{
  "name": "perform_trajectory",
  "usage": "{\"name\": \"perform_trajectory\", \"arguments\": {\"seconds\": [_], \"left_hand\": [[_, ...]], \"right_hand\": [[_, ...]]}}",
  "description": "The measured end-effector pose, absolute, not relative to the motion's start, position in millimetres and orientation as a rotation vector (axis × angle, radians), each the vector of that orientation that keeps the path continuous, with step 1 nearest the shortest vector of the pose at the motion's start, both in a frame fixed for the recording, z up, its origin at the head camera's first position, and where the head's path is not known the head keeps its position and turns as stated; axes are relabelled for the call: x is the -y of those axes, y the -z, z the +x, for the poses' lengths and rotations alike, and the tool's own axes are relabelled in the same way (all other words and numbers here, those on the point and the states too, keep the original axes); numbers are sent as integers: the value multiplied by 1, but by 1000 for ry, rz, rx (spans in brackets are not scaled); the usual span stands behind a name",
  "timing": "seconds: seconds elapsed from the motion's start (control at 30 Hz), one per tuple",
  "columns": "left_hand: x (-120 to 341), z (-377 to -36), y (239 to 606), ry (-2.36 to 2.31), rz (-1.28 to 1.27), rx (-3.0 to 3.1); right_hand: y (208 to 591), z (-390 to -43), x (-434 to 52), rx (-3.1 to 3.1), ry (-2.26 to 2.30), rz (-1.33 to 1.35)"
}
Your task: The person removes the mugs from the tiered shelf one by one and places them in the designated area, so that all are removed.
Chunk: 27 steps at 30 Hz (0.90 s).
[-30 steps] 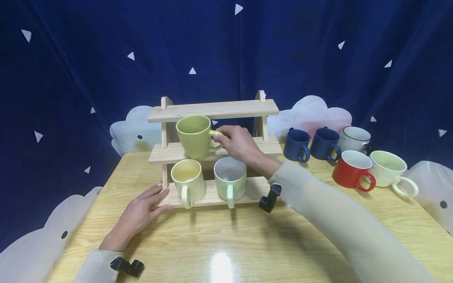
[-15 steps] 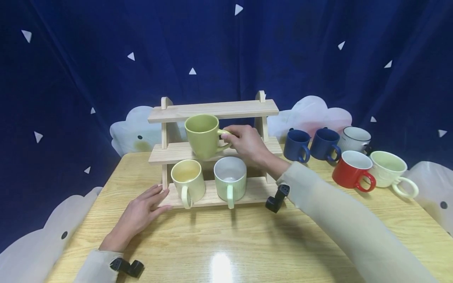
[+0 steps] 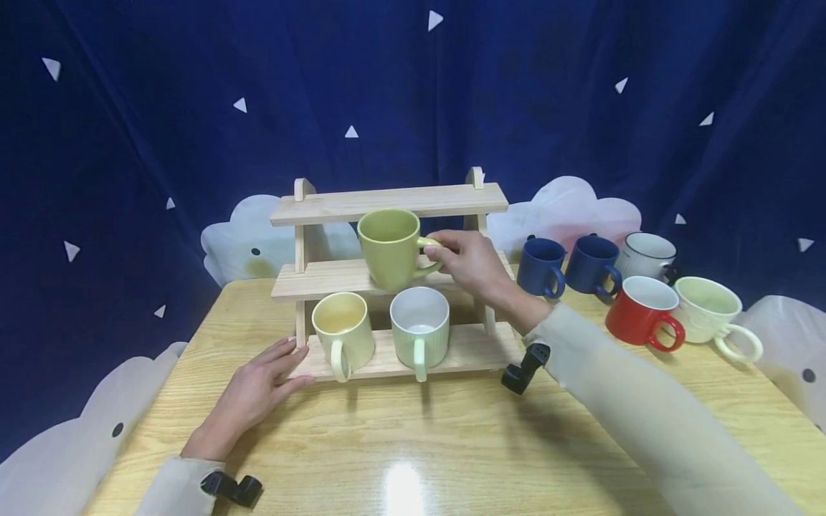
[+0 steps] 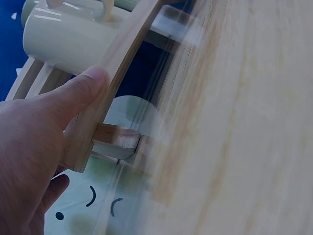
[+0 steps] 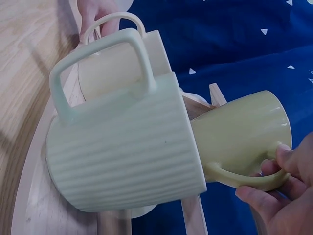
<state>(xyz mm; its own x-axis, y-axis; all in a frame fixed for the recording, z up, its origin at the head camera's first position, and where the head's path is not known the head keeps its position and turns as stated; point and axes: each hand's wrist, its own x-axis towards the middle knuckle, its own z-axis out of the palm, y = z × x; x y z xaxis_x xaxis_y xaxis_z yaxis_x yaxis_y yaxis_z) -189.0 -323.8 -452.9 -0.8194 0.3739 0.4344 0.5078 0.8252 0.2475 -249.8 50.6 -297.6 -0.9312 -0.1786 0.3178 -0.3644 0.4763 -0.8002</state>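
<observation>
Left hand (image 3: pixel 248 390) lies flat on the bench (image 3: pixel 413 444), fingers straight, thumb touching the wooden rack (image 3: pixel 387 279) at lower left. At frame centre the right hand (image 3: pixel 474 261) pinches the handle of the green mug (image 3: pixel 389 247). Since a second ago the mug has shifted rightward along the middle shelf, still held above it, not set down.

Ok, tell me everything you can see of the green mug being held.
The green mug is plain, matte olive-green, ceramic by its look, tapering toward its base, with one loop handle. It looks empty and is upright, slightly tilted, at the rack's middle shelf. The right hand grips its handle, which points right. Whether its base touches the shelf cannot be told.
</observation>
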Motion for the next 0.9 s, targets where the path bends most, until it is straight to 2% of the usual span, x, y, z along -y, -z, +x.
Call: {"name": "perform_trajectory", "arguments": {"seconds": [0.9], "left_hand": [[323,-188,451,546,-648,2653]], "right_hand": [[294,-231,-109,2380,-1497,352]]}}
